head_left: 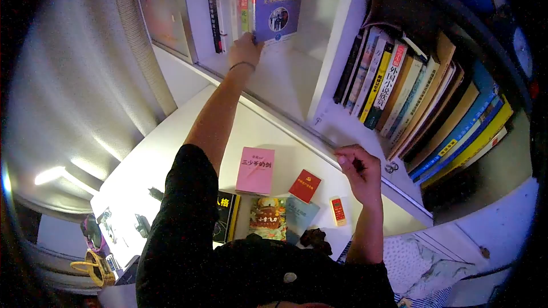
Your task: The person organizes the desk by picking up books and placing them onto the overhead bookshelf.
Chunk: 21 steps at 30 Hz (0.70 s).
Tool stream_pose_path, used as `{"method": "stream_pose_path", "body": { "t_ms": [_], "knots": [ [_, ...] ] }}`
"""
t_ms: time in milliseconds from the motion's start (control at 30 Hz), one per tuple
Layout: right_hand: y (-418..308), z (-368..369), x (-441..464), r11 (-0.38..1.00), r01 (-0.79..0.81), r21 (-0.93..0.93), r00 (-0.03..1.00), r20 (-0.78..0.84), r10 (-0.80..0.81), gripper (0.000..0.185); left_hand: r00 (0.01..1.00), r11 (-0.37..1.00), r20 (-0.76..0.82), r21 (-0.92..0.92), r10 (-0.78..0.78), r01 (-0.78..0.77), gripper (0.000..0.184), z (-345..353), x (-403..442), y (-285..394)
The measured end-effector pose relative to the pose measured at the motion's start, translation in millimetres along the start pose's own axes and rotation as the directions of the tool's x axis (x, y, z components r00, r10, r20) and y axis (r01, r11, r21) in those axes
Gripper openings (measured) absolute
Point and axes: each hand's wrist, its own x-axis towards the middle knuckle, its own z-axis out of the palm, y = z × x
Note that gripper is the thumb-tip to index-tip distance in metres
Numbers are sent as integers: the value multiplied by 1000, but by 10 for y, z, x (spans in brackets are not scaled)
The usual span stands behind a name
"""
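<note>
My left hand [245, 52] reaches up into the white shelf compartment, its fingers closed at the lower spine edge of a purple-blue book [288, 8] with a round picture on its cover. That book stands upright at the right end of a short row of books [229, 14]. My right hand [361, 172] is by the front edge of the shelf, its fingers curled. A small dark patch shows in the curl; I cannot make out what it is.
On the white desk lie a pink book [255, 170], a red booklet [305, 186], an illustrated book [267, 219], a pale blue book [301, 218], a black-and-yellow book [226, 217] and a red-and-cream remote [338, 211]. More books [391, 80] fill the right compartment. A curtain [85, 80] hangs left.
</note>
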Motion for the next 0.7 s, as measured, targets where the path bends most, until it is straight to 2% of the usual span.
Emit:
{"method": "stream_pose_path", "body": {
  "t_ms": [33,100,133,167,233,300,333,367,433,467,500,533,567,600,633,667,700],
  "knots": [
    [0,18,5,1000,20,22,1000,-23,-20,10,1000,1000,3,0,-4,4,34,3,6,-19],
    [26,62,8,998,42,45,999,-37,-40,9,987,975,138,-197,-77,103,38,-56,2,-79],
    [71,70,9,994,65,88,997,-35,-63,9,987,975,139,-195,-83,109,38,-100,-16,-105],
    [95,67,4,988,86,129,996,-34,-82,8,988,972,145,-218,-57,88,40,-134,-44,-126],
    [71,40,-7,996,51,73,997,-58,-46,8,986,968,161,-241,-38,77,42,-118,-102,-229],
    [16,17,-3,997,-66,26,998,-14,67,9,996,988,50,-142,74,-66,40,-81,-87,-432],
    [-10,29,3,999,-24,32,999,-27,25,10,990,971,127,-224,-57,85,36,-441,-235,-302],
    [-7,41,13,999,-30,31,999,-21,31,10,989,970,134,-223,-63,92,36,-465,-309,-389],
    [20,36,14,999,37,-15,999,-39,-37,11,988,934,-154,-356,-31,-26,26,-515,-434,-732],
    [41,13,6,1000,-11,-13,1000,-9,11,11,960,878,-281,-460,1,-136,22,-466,-501,-1015],
    [45,48,5,1000,6,14,999,-49,-5,11,919,806,-395,-541,8,-239,17,-384,-653,-1281],
    [121,27,6,999,-35,-8,999,-27,34,11,910,725,-397,-662,-119,-193,14,-413,-935,-1366],
    [188,58,11,999,1,36,999,-55,1,11,893,628,-373,-765,-252,-142,12,-468,-1241,-1432],
    [102,51,27,1000,17,10,999,-31,-17,11,894,755,-366,-653,-259,-49,13,-429,-1590,-1570],
    [83,79,20,998,-25,55,999,-35,27,12,910,806,-266,-582,-317,111,18,-254,-1929,-1794],
    [64,84,22,998,-42,50,999,-17,43,12,946,834,-58,-491,-319,251,24,39,-2277,-2091],
    [18,87,32,998,-61,15,998,-15,62,12,935,854,144,-381,-324,354,30,320,-2632,-2330]
  ]
}}
